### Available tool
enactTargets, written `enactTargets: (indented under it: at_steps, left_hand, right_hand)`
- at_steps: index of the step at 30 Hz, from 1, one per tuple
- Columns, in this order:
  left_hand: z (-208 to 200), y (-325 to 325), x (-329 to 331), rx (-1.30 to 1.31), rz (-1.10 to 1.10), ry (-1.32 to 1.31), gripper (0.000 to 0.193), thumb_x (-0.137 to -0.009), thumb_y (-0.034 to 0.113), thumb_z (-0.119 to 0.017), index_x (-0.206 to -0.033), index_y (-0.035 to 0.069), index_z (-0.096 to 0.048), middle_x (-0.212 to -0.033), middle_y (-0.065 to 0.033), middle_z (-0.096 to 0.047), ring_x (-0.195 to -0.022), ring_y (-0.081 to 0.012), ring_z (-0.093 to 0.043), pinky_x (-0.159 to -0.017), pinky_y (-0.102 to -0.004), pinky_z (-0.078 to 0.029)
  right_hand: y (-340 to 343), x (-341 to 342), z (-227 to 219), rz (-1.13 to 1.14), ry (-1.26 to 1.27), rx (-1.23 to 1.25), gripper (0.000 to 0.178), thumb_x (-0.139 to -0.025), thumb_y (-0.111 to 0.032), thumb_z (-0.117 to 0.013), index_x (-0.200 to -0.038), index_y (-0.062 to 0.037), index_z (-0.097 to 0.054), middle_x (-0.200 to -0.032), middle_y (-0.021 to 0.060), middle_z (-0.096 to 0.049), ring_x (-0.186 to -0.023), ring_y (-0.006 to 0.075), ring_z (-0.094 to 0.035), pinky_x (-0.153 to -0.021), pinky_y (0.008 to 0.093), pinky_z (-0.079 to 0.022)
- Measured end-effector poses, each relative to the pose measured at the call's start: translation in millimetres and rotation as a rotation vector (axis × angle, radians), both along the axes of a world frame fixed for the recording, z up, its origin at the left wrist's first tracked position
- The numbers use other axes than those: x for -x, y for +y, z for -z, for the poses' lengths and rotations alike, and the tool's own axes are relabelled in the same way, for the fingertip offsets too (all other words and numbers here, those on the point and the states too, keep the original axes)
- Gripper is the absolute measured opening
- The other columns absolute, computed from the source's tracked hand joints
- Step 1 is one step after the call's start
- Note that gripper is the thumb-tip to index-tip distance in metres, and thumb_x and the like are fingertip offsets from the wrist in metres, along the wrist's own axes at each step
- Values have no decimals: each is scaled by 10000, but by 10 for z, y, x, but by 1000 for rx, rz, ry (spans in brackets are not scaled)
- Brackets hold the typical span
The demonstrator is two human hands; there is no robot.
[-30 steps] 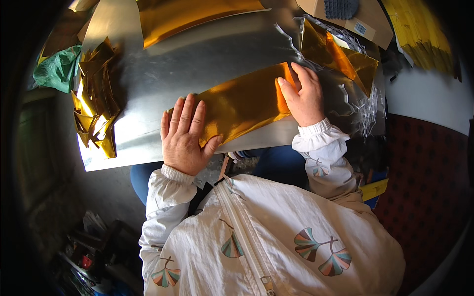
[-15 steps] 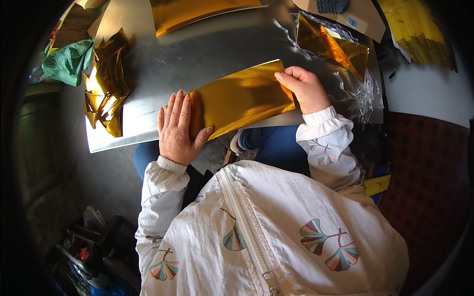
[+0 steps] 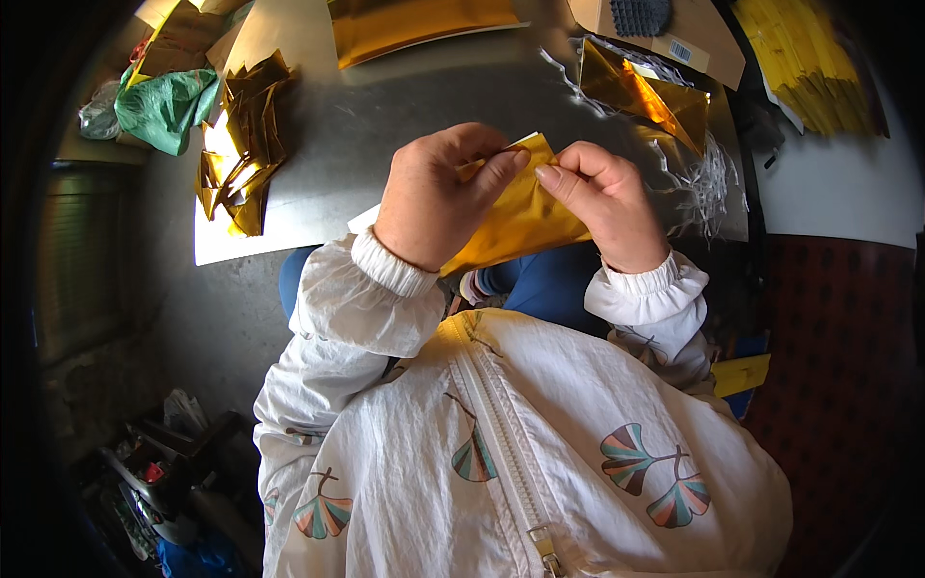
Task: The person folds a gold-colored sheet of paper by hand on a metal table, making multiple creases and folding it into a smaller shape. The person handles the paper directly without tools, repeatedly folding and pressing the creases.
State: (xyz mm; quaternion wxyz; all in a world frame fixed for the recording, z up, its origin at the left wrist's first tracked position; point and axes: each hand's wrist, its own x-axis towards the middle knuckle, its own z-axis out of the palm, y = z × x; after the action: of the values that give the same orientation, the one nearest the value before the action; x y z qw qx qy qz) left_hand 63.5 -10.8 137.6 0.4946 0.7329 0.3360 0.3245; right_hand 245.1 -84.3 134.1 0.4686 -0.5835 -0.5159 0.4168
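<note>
A folded sheet of gold foil paper [image 3: 525, 220] lies at the near edge of the metal tabletop, partly over my knees. My left hand [image 3: 445, 191] pinches its far edge between thumb and fingers, covering much of the sheet's left part. Close beside it, my right hand [image 3: 602, 197] pinches the same sheet near its far right corner, thumb on top. The two thumbs are a short way apart, with a corner of the foil standing up between them.
Folded gold foil pieces [image 3: 246, 144] are piled at the table's left. Flat gold sheets [image 3: 424, 29] lie at the far edge. A folded gold piece [image 3: 646, 91] rests among white plastic strands [image 3: 708, 183] on the right, near a cardboard box [image 3: 708, 43]. A green plastic bag [image 3: 169, 111] sits far left.
My left hand has left its flat press on the sheet's left end and moved right to pinch the far edge. My right hand has shifted slightly nearer. The view has turned a little.
</note>
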Motion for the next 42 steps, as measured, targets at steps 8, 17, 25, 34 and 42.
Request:
enactTargets:
  at_steps: [8, 17, 25, 34, 42]
  left_hand:
    - [-165, -218, 74, 77, 49, -78, 125, -946, 75, -646, -966, -48, -637, -812, 3, -640, -764, -41, -543, -684, -202, -457]
    - [-284, -347, 72, 73, 84, -104, 117, -948, 67, -640, -962, -49, -634, -826, 7, -641, -782, -42, -544, -711, -200, -454]
    - [-328, -423, 54, 74, 91, -110, 111, -947, 63, -640, -954, -47, -631, -819, 9, -634, -782, -46, -543, -712, -203, -450]
    - [-361, -462, 25, 73, 78, -111, 132, -952, 87, -642, -941, -44, -634, -801, 7, -631, -759, -46, -533, -681, -207, -443]
    - [-380, -475, 11, 66, 78, -93, 139, -951, 94, -645, -929, -43, -638, -784, 3, -629, -743, -50, -534, -669, -209, -440]
  right_hand:
    - [-171, 113, -238, 41, 11, -147, 114, -914, -88, -674, -892, 23, -656, -770, -17, -599, -692, 37, -498, -606, 202, -398]
    - [-286, 156, -325, 85, 14, -207, 97, -920, -66, -661, -889, 26, -669, -734, -24, -616, -687, 29, -520, -603, 194, -415]
    - [-369, 149, -370, 86, 20, -223, 107, -923, -74, -664, -875, 23, -666, -714, -24, -601, -664, 31, -509, -584, 194, -408]
    - [-414, 138, -390, 105, -5, -241, 137, -929, -90, -661, -857, 27, -657, -700, -21, -596, -650, 32, -503, -573, 198, -404]
    - [-419, 133, -380, 109, -15, -244, 141, -933, -89, -652, -859, 30, -650, -695, -13, -595, -649, 39, -508, -573, 201, -405]
